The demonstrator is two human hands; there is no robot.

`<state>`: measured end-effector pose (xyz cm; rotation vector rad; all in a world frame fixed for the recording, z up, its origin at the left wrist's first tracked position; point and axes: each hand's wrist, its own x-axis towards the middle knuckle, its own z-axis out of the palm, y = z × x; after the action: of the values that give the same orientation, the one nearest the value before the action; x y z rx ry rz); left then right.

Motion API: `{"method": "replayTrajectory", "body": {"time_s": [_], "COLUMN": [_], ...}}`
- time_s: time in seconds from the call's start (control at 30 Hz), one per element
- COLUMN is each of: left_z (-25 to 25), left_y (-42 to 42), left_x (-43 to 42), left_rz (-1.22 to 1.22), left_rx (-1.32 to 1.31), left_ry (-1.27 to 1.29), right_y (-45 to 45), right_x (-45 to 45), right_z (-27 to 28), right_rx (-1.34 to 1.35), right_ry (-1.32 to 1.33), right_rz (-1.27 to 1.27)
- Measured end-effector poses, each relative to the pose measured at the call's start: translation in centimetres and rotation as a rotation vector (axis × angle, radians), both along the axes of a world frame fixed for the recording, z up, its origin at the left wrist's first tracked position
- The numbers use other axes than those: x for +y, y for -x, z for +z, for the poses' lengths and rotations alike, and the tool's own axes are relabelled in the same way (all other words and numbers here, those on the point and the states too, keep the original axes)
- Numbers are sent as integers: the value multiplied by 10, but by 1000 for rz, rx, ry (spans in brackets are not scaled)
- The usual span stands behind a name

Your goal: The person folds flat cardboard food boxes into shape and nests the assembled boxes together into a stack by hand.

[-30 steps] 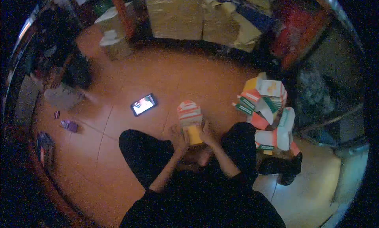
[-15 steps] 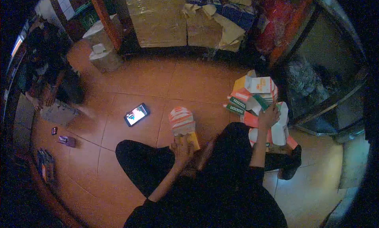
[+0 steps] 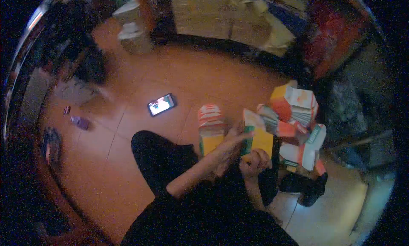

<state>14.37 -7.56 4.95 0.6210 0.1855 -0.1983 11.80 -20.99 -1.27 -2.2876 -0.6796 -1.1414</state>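
My right hand (image 3: 257,159) is closed on the lower edge of a yellow, green and white folding food carton (image 3: 263,140), held tilted above my lap. My left hand (image 3: 232,141) reaches across to the carton's left side. It is smeared by motion, with one finger stretched along the yellow panel; whether it grips is unclear. Just left of it, a stack of flattened red-and-white cartons (image 3: 211,118) with a yellow lower part lies by my knee. To the right, a pile of flattened cartons (image 3: 298,103) spreads over the floor, with a loose white-and-green carton (image 3: 313,139) in front.
A phone with a lit screen (image 3: 162,104) lies on the tiled floor. A small purple object (image 3: 79,122) is farther left. Another person (image 3: 76,54) sits at the upper left. Wrapped boxes (image 3: 200,16) stand at the back, and a dark frame with bagged material (image 3: 349,97) at the right.
My right hand has come from the pile to my lap, now holding a carton. My left hand has left the red-and-white stack and moved right to that carton. The camera view has shifted.
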Motion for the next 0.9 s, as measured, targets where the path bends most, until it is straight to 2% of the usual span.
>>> {"method": "replayTrajectory", "body": {"time_s": [0.03, 0.1, 0.13, 0.17, 0.2, 0.23, 0.27, 0.33, 0.37, 0.43, 0.47, 0.53, 0.57, 0.6, 0.63, 0.67, 0.77, 0.8, 0.87, 0.9], "left_z": [-2, -12, -24, -42, -43, -44, -39, -30, -24, -13, -14, -19, -26, -35, -43, -46, -73, -89, -118, -135], "left_y": [-1, -4, -5, -4, 0, 7, 12, 24, 31, 40, 45, 54, 62, 71, 78, 86, 105, 109, 109, 104], "left_x": [4, 9, 6, 0, -3, -9, -8, -2, 1, 9, 14, 22, 26, 32, 37, 43, 52, 51, 53, 57], "left_rz": [41, -113, -83, 86, 253, 304, 318, 202, 206, 61, 65, 99, 103, 133, 162, 162, 338, 382, 482, 485], "left_rx": [5, 51, 57, -76, -213, -125, -125, -140, -138, -331, -338, -460, -453, -297, -144, -142, -124, -128, 112, 109], "left_ry": [-5, -718, -722, -689, -655, -424, -428, -213, -211, -232, -234, -612, -611, -656, -699, -699, -795, -792, -819, -819], "right_y": [6, 9, 8, 9, 9, 6, 0, -12, -16, -29, -27, -23, -23, -22, -23, -24, -22, -25, -34, -38], "right_x": [1, -2, -5, -9, -15, -19, -22, -32, -36, -37, -33, -26, -27, -22, -15, -7, 20, 25, 38, 49], "right_z": [1, 8, 15, 26, 39, 46, 44, 41, 41, 43, 45, 52, 47, 46, 46, 47, 36, 17, -28, -27], "right_rx": [49, 105, 162, 157, 260, 367, 364, 547, 548, 923, 917, 1105, 1239, 1246, 1109, 959, 940, 940, 1083, 1248], "right_ry": [42, 126, 215, 214, 158, 102, 101, -458, -456, -762, -760, -612, -610, -608, -360, -116, -3, -4, -233, -303], "right_rz": [49, 145, 198, 221, 280, 335, 348, 185, 187, 436, 443, 566, 556, 556, 661, 754, 719, 719, 666, 671]}}
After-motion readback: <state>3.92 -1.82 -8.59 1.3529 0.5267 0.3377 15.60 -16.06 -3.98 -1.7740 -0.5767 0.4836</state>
